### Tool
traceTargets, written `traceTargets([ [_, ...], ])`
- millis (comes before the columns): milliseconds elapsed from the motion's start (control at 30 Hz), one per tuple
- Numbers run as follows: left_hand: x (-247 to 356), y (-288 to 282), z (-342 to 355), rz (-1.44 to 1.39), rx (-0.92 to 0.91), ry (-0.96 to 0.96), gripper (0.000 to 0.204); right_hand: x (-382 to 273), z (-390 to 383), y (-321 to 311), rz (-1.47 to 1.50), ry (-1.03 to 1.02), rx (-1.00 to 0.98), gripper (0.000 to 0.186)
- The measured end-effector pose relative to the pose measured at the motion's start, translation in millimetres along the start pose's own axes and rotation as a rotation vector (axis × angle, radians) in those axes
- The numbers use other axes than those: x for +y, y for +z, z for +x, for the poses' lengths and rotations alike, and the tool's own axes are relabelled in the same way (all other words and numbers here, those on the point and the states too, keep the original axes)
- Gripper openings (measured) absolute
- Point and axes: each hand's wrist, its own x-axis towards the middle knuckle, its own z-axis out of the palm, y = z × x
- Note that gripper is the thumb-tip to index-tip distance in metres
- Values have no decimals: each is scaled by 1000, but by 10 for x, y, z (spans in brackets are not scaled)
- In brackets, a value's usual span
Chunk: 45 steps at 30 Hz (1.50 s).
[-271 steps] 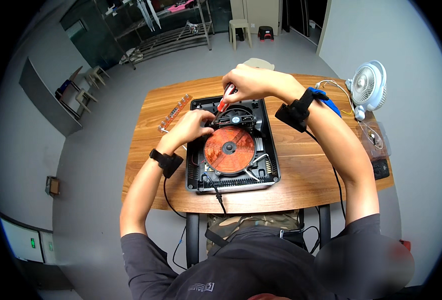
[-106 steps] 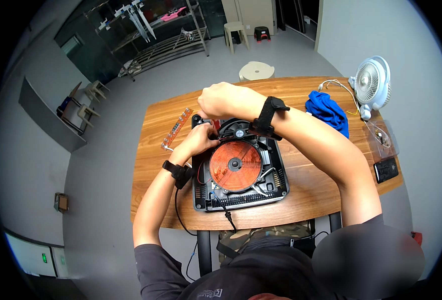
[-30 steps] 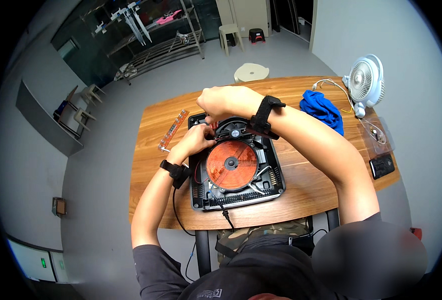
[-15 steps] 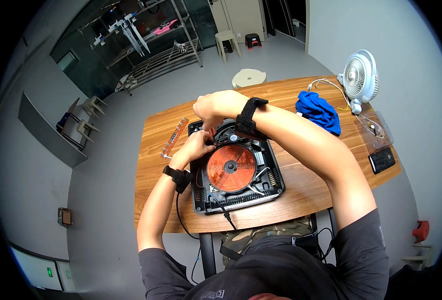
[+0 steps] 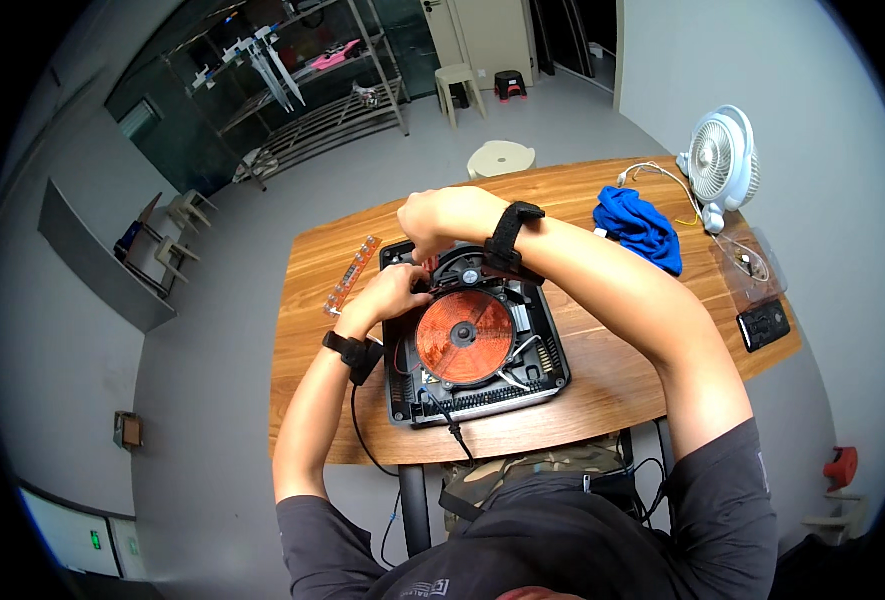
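An opened induction cooker (image 5: 552, 350) lies on the wooden table in front of me, its round copper coil (image 5: 462, 350) and black cooling fan (image 5: 454, 270) exposed. Over its far left corner, my left hand (image 5: 394, 290) has its fingers bent down into the housing, pinched beside the fan. My right hand (image 5: 432, 218) reaches across from the right, just above the left one, with fingers curled downward. Something small and reddish shows below it, and what either hand grips is hidden. A narrow orange circuit board (image 5: 352, 275) lies on the table left of the cooker.
At the table's far right stand a white desk fan (image 5: 722, 160) with its cable and a crumpled blue cloth (image 5: 637, 230). A clear plastic tray (image 5: 747, 262) and a black box-shaped device (image 5: 764, 326) lie near the right edge. A black power cord (image 5: 453, 428) hangs over the front edge.
My right hand has shifted slightly to the right and down. The left hand stays at the same corner of the cooker, and the whole view has moved a little.
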Motion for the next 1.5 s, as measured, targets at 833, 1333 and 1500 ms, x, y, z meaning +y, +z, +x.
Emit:
traceTargets([
  [833,-1,-1,-436,-88,4,-122,46,1024,-770,39,43,68,332,48],
  [1333,132,-74,-356,-40,-16,-167,44,1763,-1333,1033,66,340,460,48],
  [1500,54,-54,-407,-38,9,-120,43,1688,-1349,1123,67,372,547,45],
])
